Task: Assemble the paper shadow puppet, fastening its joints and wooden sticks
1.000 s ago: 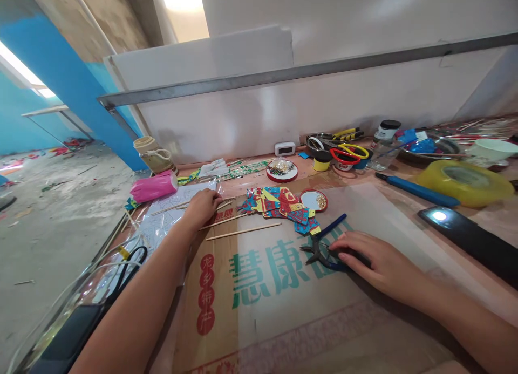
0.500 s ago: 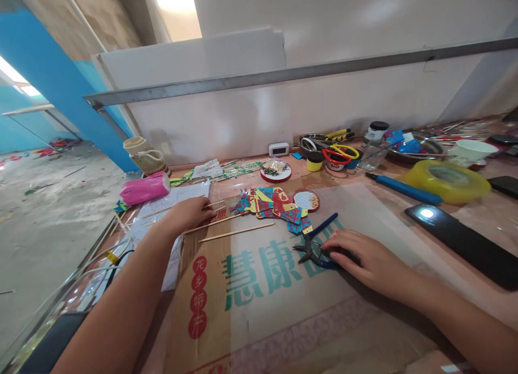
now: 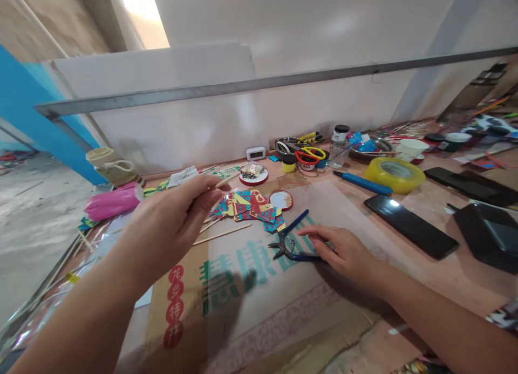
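My left hand point(image 3: 184, 215) is raised over the left part of the cardboard, its fingers pinched on a thin wooden stick point(image 3: 227, 180) whose tip points right. My right hand point(image 3: 342, 250) lies at the handle ends of the blue-handled pliers point(image 3: 285, 247), fingers apart; whether it touches the lower handle I cannot tell. The pliers lie with handles spread and jaws to the left. Just beyond them is a pile of red, blue and yellow cut figure pieces point(image 3: 246, 204). Another wooden stick point(image 3: 222, 233) lies in front of the pile.
Printed cardboard point(image 3: 251, 331) covers the middle of the table. Behind stand a lid of small beads point(image 3: 261, 174), a lid of gold bits point(image 3: 279, 199) and scissors point(image 3: 309, 157). Rightward are a blue cutter point(image 3: 362, 182), yellow tape roll point(image 3: 394, 174) and black phone point(image 3: 410, 225). A pink packet point(image 3: 113, 200) lies left.
My left hand has risen from the sticks with one in its fingers and come nearer the camera. My right hand's fingers have loosened off the pliers. The view has turned right.
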`<move>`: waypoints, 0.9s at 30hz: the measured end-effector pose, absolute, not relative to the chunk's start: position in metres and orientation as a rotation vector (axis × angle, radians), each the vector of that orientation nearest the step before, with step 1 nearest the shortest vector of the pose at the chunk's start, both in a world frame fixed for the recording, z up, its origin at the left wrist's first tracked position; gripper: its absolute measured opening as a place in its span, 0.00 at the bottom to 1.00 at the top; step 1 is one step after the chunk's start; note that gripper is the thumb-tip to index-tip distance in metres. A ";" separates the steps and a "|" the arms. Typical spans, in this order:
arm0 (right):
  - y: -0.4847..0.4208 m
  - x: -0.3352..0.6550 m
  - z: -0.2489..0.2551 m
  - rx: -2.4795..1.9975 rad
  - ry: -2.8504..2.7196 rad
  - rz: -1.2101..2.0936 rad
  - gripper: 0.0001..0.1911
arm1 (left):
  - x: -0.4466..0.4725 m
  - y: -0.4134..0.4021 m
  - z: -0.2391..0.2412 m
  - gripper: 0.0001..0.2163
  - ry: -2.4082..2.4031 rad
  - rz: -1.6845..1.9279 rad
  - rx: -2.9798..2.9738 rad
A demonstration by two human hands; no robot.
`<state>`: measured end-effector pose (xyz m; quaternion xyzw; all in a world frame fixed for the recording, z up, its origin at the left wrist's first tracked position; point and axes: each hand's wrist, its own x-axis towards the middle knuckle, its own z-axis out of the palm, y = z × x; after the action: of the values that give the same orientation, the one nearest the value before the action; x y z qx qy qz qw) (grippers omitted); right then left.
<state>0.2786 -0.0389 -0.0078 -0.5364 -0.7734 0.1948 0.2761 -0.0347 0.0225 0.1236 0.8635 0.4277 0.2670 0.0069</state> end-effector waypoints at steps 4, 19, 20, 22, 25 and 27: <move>-0.044 0.277 -0.005 -1.428 -2.064 0.555 0.17 | -0.023 0.023 0.128 0.10 1.230 1.030 2.559; -0.044 0.279 -0.008 -1.334 -2.102 0.548 0.22 | 0.001 0.022 0.089 0.12 0.534 0.879 1.944; -0.044 0.279 -0.007 -1.338 -2.107 0.540 0.22 | 0.001 0.021 0.089 0.12 0.542 0.875 1.932; -0.044 0.278 -0.005 -1.346 -2.112 0.519 0.21 | 0.000 0.020 0.089 0.12 0.554 0.870 1.929; -0.044 0.277 -0.004 -1.339 -2.120 0.469 0.19 | -0.001 0.020 0.090 0.12 0.579 0.851 1.944; -0.044 0.278 -0.004 -1.336 -2.126 0.450 0.17 | -0.003 0.022 0.091 0.12 0.587 0.861 1.914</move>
<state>0.2781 -0.0441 -0.0040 -0.5012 -0.7972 0.1688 0.2911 -0.0028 0.0222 0.0909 0.7785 0.2389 0.3502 0.4629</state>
